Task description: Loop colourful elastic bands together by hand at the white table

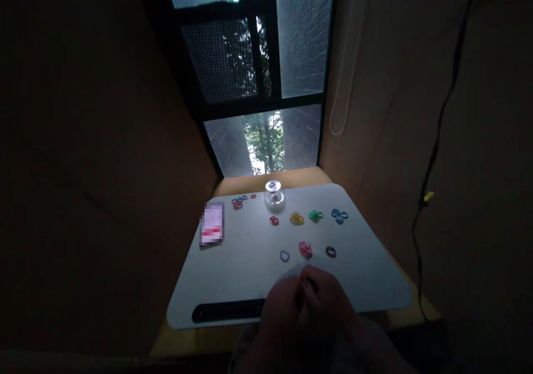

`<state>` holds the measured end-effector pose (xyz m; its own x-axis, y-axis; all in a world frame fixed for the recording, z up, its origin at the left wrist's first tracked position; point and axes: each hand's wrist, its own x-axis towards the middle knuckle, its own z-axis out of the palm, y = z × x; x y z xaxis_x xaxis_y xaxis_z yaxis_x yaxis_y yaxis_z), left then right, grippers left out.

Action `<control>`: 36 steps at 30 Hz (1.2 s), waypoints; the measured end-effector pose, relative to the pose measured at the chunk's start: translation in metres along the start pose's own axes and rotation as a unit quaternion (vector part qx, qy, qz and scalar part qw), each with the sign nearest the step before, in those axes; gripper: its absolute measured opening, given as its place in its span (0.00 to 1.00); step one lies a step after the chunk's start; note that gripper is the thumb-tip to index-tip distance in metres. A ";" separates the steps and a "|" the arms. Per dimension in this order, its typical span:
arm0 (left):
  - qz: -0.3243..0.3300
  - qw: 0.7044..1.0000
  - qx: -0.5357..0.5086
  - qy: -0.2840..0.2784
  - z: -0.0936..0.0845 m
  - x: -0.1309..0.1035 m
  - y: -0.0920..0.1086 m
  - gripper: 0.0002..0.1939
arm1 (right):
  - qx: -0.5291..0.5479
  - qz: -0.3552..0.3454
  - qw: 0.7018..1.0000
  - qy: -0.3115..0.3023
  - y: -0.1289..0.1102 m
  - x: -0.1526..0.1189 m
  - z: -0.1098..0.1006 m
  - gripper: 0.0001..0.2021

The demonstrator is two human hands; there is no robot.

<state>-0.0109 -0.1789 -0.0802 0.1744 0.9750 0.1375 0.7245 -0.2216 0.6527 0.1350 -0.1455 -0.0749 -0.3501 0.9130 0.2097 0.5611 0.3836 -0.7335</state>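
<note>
My left hand (283,304) and my right hand (327,296) meet at the near edge of a white tabletop (250,263). Both are closed, fingertips pressed together around something too small and dark to make out. Just beyond them lie a pink bunch of small bands (305,249) that look like hair ties, a purple band (284,255) and a dark band (330,252). Farther back, in a row, are red bands (273,220), a yellow bunch (297,218), a green bunch (315,215) and blue bands (339,216).
A clear plastic container (275,196) stands at the back. Mixed bands (237,202) lie at back left, near a blurred phone-like object (212,224). A black slot (227,310) runs along the front edge. Walls flank the table, with a window (266,140) behind and a hanging cable (433,157) at right.
</note>
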 end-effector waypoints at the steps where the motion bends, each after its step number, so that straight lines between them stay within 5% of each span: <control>1: 0.003 1.000 -0.005 -0.002 0.000 0.000 -0.001 0.08 | 0.000 0.000 1.000 0.000 0.001 0.000 0.000 0.05; 36: 0.009 1.000 -0.014 0.026 -0.005 -0.010 0.006 0.07 | -0.026 -0.019 0.999 0.039 -0.006 -0.004 0.003 0.08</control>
<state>-0.0114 -0.1901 -0.0737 0.1524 0.9702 0.1882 0.7017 -0.2403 0.6707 0.1312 -0.1515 -0.0733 -0.3128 0.9051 0.2880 0.5876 0.4226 -0.6900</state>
